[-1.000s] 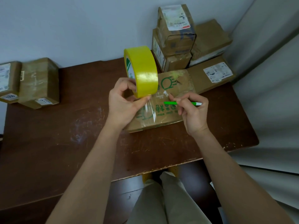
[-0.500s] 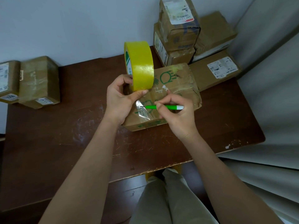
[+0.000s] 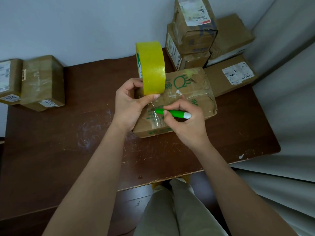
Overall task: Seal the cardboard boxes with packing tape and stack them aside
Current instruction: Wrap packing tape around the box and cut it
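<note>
A flat cardboard box (image 3: 192, 92) with green print lies on the brown table (image 3: 68, 150) in front of me. My left hand (image 3: 129, 106) grips a big yellow roll of tape (image 3: 151, 67) upright over the box's left end, thumb on the roll's lower edge. A clear strip of tape (image 3: 156, 118) runs from the roll down onto the box top. My right hand (image 3: 185, 123) holds a green cutter with a white cap (image 3: 173, 113), its tip touching the strip just below the roll.
Several sealed boxes (image 3: 192, 31) are stacked at the table's back right against the wall, with a flat labelled one (image 3: 233, 74) beside them. Two more boxes (image 3: 39, 82) sit at the back left. A grey curtain (image 3: 286, 108) hangs along the right.
My right hand has carried the green cutter leftward across the box until its tip meets the tape strip under the roll. The left hand keeps the roll upright in about the same place.
</note>
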Demonstrator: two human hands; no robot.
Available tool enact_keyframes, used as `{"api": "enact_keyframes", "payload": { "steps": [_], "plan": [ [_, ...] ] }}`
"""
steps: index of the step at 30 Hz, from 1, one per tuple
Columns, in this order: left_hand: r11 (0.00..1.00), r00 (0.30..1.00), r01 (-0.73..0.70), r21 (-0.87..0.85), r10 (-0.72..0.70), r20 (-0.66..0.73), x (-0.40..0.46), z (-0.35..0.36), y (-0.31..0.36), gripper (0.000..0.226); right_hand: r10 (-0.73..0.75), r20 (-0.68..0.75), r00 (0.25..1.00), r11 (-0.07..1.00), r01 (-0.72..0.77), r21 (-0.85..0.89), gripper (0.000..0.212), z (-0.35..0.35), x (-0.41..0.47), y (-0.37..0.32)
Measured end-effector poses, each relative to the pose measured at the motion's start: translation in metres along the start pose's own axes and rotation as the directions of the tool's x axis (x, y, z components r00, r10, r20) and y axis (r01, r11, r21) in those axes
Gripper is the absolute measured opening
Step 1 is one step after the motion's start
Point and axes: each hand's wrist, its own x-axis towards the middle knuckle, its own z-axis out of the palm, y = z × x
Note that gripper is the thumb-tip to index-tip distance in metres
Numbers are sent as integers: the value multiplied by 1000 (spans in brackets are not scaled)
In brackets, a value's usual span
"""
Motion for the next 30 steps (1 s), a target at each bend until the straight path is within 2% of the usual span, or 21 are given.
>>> {"api": "enact_keyframes", "payload": {
  "steps": [8, 12, 15, 22, 27, 30],
  "plan": [
    [1000, 1000, 9, -9, -9, -3, -1, 2, 1, 31, -14, -103, 995, 1000, 16, 24, 7, -8, -2, 1],
    [999, 1000, 23, -35, -23, -16, -2, 2, 1, 32, 69, -201, 977, 983, -33, 178, 12, -13, 2, 2],
    [999, 1000, 21, -29, -21, -14, -2, 2, 1, 32, 102, -185, 977, 971, -58, 233, 14, -18, 4, 3],
    [997, 999, 34, -74, -36, -25, -4, 3, 1, 30, 98, -102, 990, 969, -71, 238, 11, -16, 1, -1],
    [954, 994, 38, -297, -67, -88, -2, 3, 0, 29, 95, -72, 993, 970, -76, 231, 13, -15, 0, -7],
    [918, 988, 56, -393, -107, -109, -3, 3, 3, 27, 115, -103, 988, 963, -86, 256, 13, -14, 0, -8]
  ]
}}
